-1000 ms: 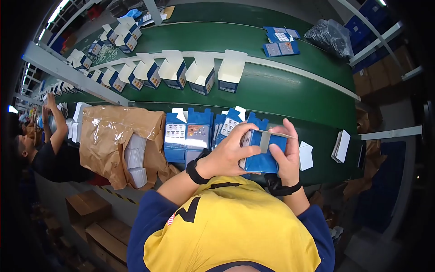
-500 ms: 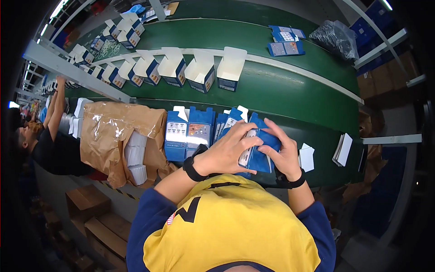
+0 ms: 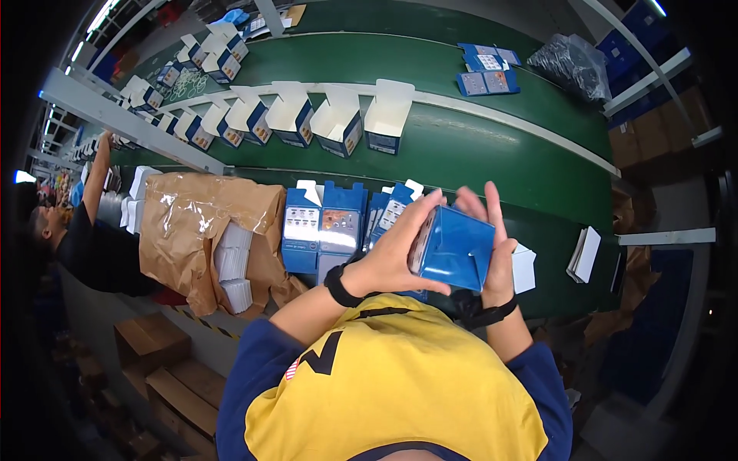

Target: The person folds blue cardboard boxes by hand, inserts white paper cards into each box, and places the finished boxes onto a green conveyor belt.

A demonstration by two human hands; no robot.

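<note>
A small blue cardboard box (image 3: 455,244) is held in front of my chest, its closed blue end turned up toward me with the fold lines showing. My left hand (image 3: 400,244) is closed around the box's left side, thumb along the near edge and fingers on the far side. At the box's right side is my right hand (image 3: 496,250), palm against or close to it; its fingers stretch upward and apart, partly blurred. Flat blue printed cartons (image 3: 338,221) lie to the left of my hands, and more folded cartons (image 3: 390,206) lie partly hidden behind my left hand.
A row of open boxes with raised white flaps (image 3: 337,121) stands on the green conveyor (image 3: 492,142). Left is a torn brown paper package (image 3: 188,230) with white inserts. White card pieces (image 3: 584,253) lie right. A co-worker (image 3: 84,246) reaches in at far left.
The box has turned so its blue end now faces up, closed flat. My right hand's fingers have straightened and lifted away from the box's top; my left hand keeps its hold.
</note>
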